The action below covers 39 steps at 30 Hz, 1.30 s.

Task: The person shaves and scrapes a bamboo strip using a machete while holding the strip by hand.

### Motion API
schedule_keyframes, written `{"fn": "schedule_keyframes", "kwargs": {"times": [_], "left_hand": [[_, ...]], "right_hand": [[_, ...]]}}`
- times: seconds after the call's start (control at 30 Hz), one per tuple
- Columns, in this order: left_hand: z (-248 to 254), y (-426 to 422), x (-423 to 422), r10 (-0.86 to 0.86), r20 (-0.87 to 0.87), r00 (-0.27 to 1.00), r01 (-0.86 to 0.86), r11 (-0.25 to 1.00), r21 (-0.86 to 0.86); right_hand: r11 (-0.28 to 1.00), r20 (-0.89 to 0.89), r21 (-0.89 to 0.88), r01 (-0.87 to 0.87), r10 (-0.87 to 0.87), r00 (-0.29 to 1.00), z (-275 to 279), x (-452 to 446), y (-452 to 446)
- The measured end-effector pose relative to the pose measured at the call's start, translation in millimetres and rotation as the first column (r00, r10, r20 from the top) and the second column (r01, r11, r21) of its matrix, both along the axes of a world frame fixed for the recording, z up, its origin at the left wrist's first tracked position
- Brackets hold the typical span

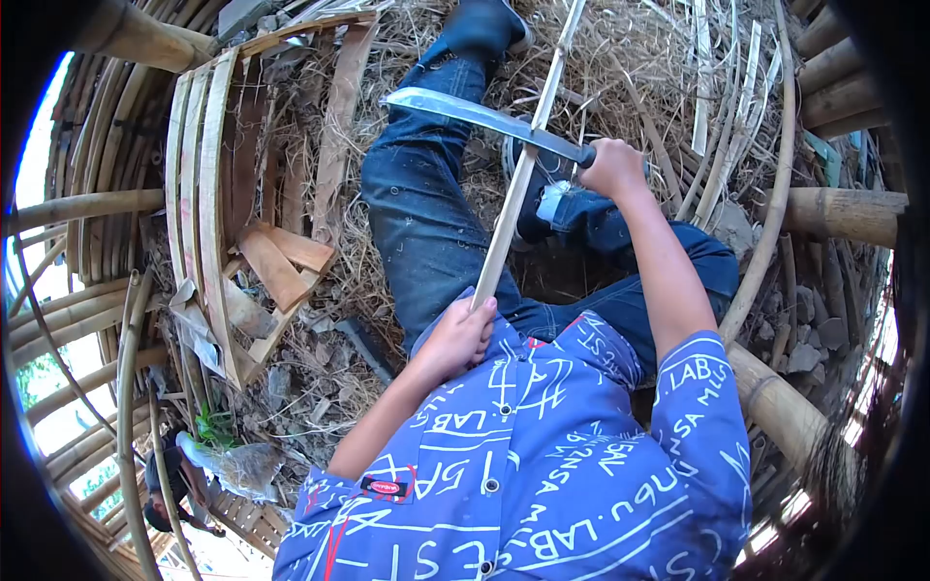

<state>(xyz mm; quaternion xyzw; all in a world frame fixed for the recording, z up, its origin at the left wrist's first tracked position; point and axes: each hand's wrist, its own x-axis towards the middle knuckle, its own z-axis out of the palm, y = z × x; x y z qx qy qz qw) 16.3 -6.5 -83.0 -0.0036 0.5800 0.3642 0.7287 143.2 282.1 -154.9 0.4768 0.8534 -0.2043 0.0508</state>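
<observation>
My right hand (612, 168) is closed round the dark handle of a machete (455, 108). The blade points left and lies across a long pale bamboo strip (513, 208), touching it near the middle of its visible length. Against my belly, my left hand (463, 337) grips the lower end of that strip. From there the strip runs up between my legs and out past the top edge of the view. Its far end is out of sight. A thin whitish strand hangs by the blade, close to my bent right leg.
Shavings and dry fibres (601, 58) litter the ground. A broken wooden crate (208, 174) stands left, with a dark flat tool-like object (366, 349) near it. Bamboo poles (775, 387) border both sides. Another person (179, 479) is at lower left, beyond a plastic bag (237, 467).
</observation>
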Motion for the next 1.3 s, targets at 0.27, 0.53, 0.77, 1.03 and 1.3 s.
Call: {"fn": "schedule_keyframes", "kwargs": {"times": [0.27,0.53,0.77,1.03,1.3], "left_hand": [[-1,-3,-6,-0.002,0.021,1.000,0.002,1.000,-0.018],[15,-13,-7,-0.126,-0.181,0.975,0.143,0.986,0.086],[28,-14,-28,-0.013,-0.028,1.000,0.012,0.998,-0.054],[54,-41,-27,-0.093,-0.067,0.993,0.088,0.993,-0.075],[46,-35,-31,-0.205,-0.170,0.964,0.197,0.978,-0.065]], "right_hand": [[0.954,-0.146,0.043,-0.297,0.300,0.943,10,15,-69],[0.999,-0.057,0.027,0.019,-0.017,0.998,2,-2,16],[0.949,-0.124,0.175,-0.263,0.286,0.950,11,-12,-35],[0.975,-0.002,0.065,0.211,-0.211,0.977,-14,-8,45],[0.999,-0.025,0.047,-0.019,0.020,0.999,16,2,8]]}}
